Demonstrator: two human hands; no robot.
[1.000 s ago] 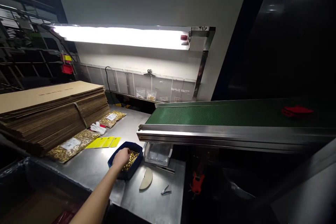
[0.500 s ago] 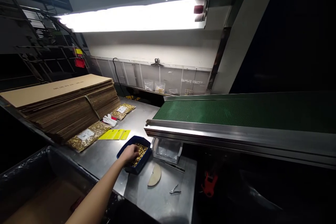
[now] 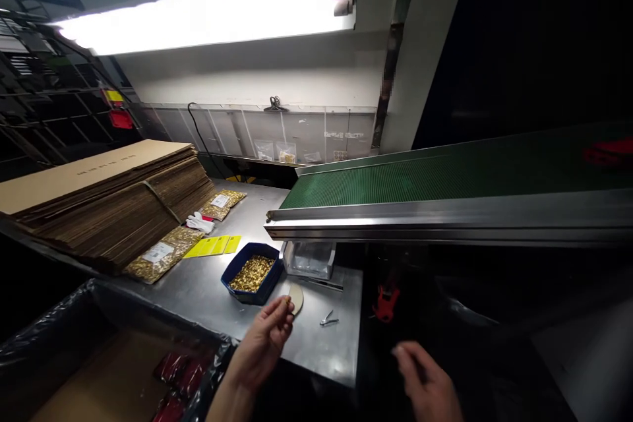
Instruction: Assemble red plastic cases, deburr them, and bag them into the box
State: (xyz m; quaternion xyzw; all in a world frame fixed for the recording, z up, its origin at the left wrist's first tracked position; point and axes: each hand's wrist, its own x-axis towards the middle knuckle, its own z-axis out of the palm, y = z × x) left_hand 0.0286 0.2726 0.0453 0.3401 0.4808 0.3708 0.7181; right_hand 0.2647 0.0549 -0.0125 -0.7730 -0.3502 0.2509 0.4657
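left hand: your left hand [image 3: 264, 343] is hovering over the front edge of the table, thumb and fingers nearly closed, and its tips are pinching what is looking like a tiny gold-coloured piece [image 3: 287, 301].
right hand: your right hand [image 3: 429, 382] is hanging apart to the right, beyond the table's edge, its fingers partly curled and blurred; you cannot tell from this view whether it is holding anything.
blue bin: the blue bin [image 3: 270, 285] is standing on the table [image 3: 321, 356] beyond your left hand, and many loose gold-coloured pieces [image 3: 252, 273] are lying inside it.
cream disc: the cream disc [image 3: 297, 299] is lying flat just behind your left fingertips, which are partly covering it.
nippers: the small metal nippers [image 3: 329, 320] are lying to the right of the disc.
clear tray: the clear tray [image 3: 310, 259] is sitting just right of the bin, below the end of the green conveyor [image 3: 376, 181].
yellow cards: the yellow cards [image 3: 212, 246] are lying in a row left of the bin, between it and the cardboard stack [image 3: 123, 204].
bags: two labelled bags [image 3: 165, 256] are lying along the stack, a white glove [image 3: 200, 222] between them.
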